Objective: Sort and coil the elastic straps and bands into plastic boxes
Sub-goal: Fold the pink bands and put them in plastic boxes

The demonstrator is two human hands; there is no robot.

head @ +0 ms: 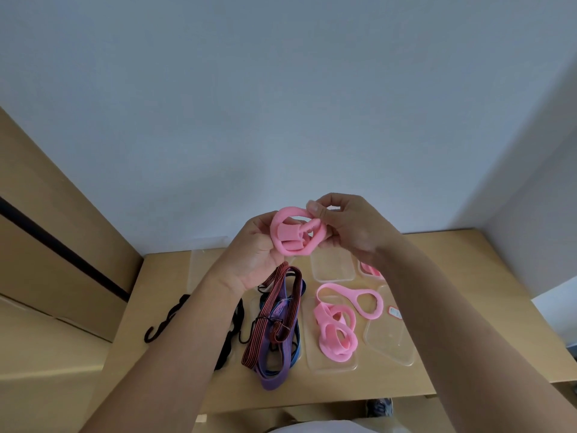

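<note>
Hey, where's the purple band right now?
In the head view the purple band lies on the table, low and left of centre, tangled with the red striped strap, between the black strap and the pink bands.

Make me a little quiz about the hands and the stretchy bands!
1. True or false: the left hand and the right hand both hold the coiled pink band.
2. What lies in the near clear plastic box? A) black straps B) pink bands C) nothing
3. Fill in: the hooked strap at the left of the table is coloured ____.

Key: 1 true; 2 B; 3 black.
</note>
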